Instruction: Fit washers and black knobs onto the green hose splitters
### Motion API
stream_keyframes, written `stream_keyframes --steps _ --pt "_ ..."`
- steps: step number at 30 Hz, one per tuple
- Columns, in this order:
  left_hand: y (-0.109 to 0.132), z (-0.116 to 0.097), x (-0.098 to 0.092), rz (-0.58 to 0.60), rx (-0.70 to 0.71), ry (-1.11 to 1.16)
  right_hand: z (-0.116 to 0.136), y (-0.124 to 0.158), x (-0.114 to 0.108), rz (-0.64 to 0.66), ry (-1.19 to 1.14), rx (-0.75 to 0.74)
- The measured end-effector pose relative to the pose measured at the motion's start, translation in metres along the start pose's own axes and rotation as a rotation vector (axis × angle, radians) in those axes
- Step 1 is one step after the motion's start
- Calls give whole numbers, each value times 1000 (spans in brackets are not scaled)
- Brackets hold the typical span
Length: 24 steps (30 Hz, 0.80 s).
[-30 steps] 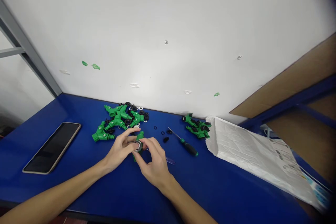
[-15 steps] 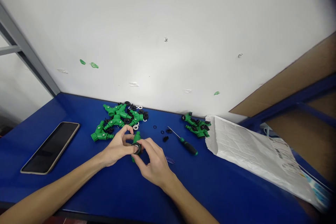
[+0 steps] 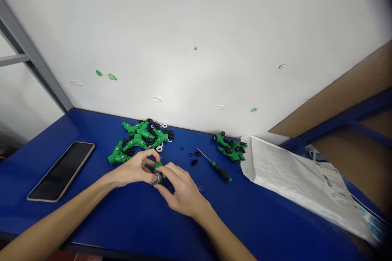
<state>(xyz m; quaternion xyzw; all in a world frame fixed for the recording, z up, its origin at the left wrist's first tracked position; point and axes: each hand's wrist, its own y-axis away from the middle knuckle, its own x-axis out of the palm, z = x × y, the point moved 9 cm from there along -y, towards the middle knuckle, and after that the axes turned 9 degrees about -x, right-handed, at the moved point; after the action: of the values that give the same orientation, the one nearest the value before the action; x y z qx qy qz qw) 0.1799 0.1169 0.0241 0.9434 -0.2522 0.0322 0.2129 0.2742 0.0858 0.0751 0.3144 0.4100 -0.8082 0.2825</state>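
Note:
Between my two hands is a green plastic hose splitter (image 3: 158,165), partly hidden by my fingers. A black threaded ring (image 3: 158,178) on it faces me. My left hand (image 3: 138,168) grips the splitter from the left, its thumb at the ring's opening. From the right, my right hand (image 3: 180,189) pinches the ring and body with thumb and fingers. Just beyond my hands lie several green splitters (image 3: 136,140) with black parts and white washers (image 3: 159,149) among them. Small black O-rings (image 3: 190,154) and a black knob-like part (image 3: 194,162) lie right of them.
A screwdriver (image 3: 221,171) with a green and black handle lies to the right. Farther back is a second group of green splitters (image 3: 233,151) with black parts, beside a white padded mailer (image 3: 284,175). A phone (image 3: 63,171) lies at the left. A white wall (image 3: 183,77) borders the table's back.
The splitter has turned slightly in my hands, so the ring's opening shows more toward me and sits a little farther left. Both hands keep their grip. The camera view has shifted slightly.

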Motion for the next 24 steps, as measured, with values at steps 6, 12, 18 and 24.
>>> stream_keyframes --steps 6,12,18,24 --pt "-1 -1 3 45 42 -76 3 0 -2 128 -59 -17" --pt "0 -2 9 96 51 -197 8 1 -1 189 -145 12" --pt "2 -2 11 105 46 -228 7 3 3 257 -180 42" --pt "2 -7 12 78 76 -181 5 0 -5 189 -261 39"
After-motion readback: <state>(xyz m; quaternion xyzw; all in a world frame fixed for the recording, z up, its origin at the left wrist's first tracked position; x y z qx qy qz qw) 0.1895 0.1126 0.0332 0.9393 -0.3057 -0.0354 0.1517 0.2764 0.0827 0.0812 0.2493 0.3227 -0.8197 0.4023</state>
